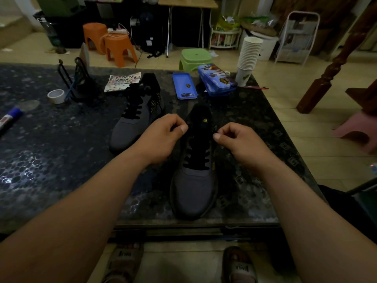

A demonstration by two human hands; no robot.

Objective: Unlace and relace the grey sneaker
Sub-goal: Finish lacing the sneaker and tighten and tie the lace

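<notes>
The grey sneaker point(193, 186) sits near the tabletop point(61, 150) edge, toe toward the person, while the left hand point(163, 135) and right hand point(238, 139) flank its tongue, each apparently pinching an end of the black lace point(196, 158), probably to work the top eyelets.
</notes>
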